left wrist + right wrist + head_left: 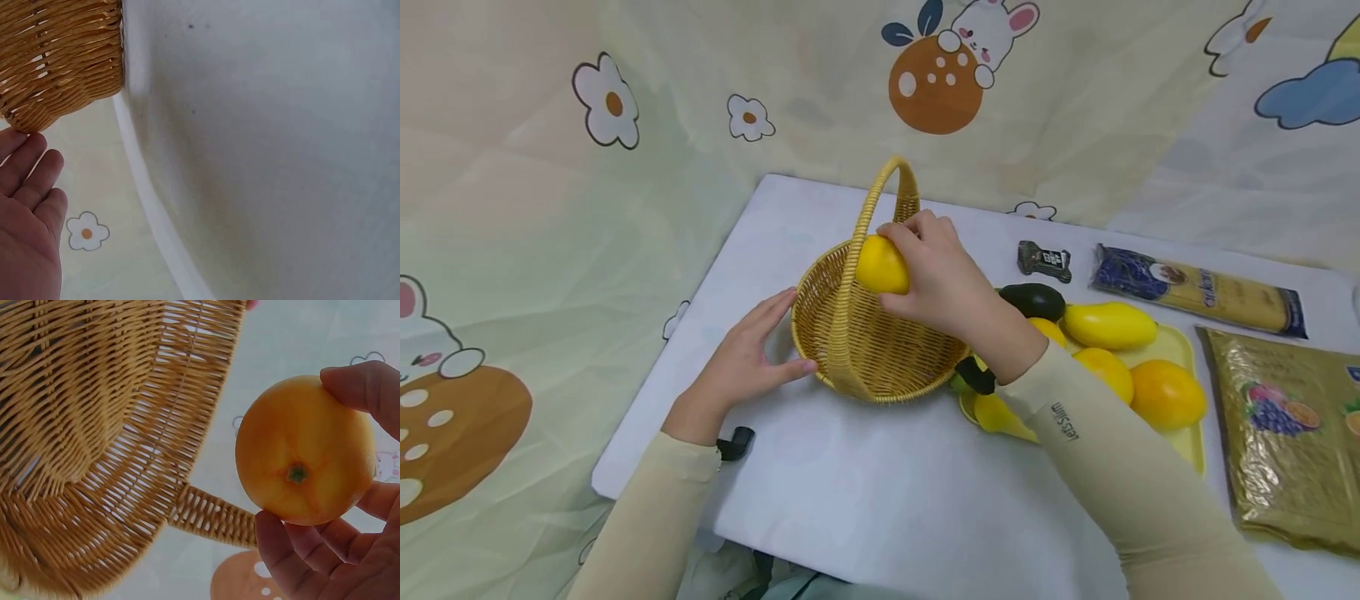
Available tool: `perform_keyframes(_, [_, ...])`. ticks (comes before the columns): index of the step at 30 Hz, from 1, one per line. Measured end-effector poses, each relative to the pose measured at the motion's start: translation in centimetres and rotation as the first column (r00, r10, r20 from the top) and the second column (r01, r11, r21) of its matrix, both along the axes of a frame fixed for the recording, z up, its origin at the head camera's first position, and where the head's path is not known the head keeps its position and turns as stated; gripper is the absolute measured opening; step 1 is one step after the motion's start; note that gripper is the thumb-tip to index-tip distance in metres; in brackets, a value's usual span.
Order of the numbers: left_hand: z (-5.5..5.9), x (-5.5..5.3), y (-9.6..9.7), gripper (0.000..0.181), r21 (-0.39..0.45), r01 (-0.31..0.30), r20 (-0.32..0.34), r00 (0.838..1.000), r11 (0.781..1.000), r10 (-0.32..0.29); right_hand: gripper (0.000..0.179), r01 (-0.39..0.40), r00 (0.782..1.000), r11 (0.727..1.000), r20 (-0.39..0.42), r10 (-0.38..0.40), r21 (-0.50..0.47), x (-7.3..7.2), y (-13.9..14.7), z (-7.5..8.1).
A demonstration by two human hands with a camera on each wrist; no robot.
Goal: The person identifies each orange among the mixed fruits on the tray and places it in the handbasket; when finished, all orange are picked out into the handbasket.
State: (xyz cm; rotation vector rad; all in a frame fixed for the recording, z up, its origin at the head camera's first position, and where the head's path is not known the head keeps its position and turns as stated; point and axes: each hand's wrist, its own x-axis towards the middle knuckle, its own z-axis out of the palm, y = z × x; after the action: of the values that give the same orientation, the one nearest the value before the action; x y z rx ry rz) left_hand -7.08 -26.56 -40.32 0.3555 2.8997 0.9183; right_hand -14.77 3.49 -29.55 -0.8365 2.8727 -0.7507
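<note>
A wicker basket (891, 358) with a tall arched handle stands on the white table, its woven inside bare in the head view. My right hand (943, 271) grips an orange (880, 265) above the basket, beside the handle. In the right wrist view, thumb and fingers curl round the orange (300, 437), its small green stem mark facing the camera. On the basket's left side, my left hand (741, 354) has its fingers extended with the tips at the rim. The left wrist view shows those fingers (47, 172) straight against the wicker.
Right of the basket, a yellow tray (1183, 350) bears oranges (1168, 393), a yellow fruit (1111, 325) and a dark oval one (1032, 300), partly behind my right arm. Beyond lie a small black packet (1043, 261), a long pasta pack (1202, 292) and a gold bag (1270, 450).
</note>
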Motion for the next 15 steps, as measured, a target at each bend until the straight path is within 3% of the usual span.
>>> perform_keyframes(9, [0.0,0.2,-0.2,0.113,0.007,-0.006,-0.001,1.000,1.000,0.006,0.081,-0.036,0.998,0.997,0.053,0.032,0.068,-1.0,-2.2,-1.3])
perform_keyframes(15, [0.0,0.2,0.0,0.112,0.020,-0.004,0.008,1.000,1.000,0.004,0.073,-0.050,0.996,0.995,0.073,0.044,0.089,-1.5,-3.1,-2.5])
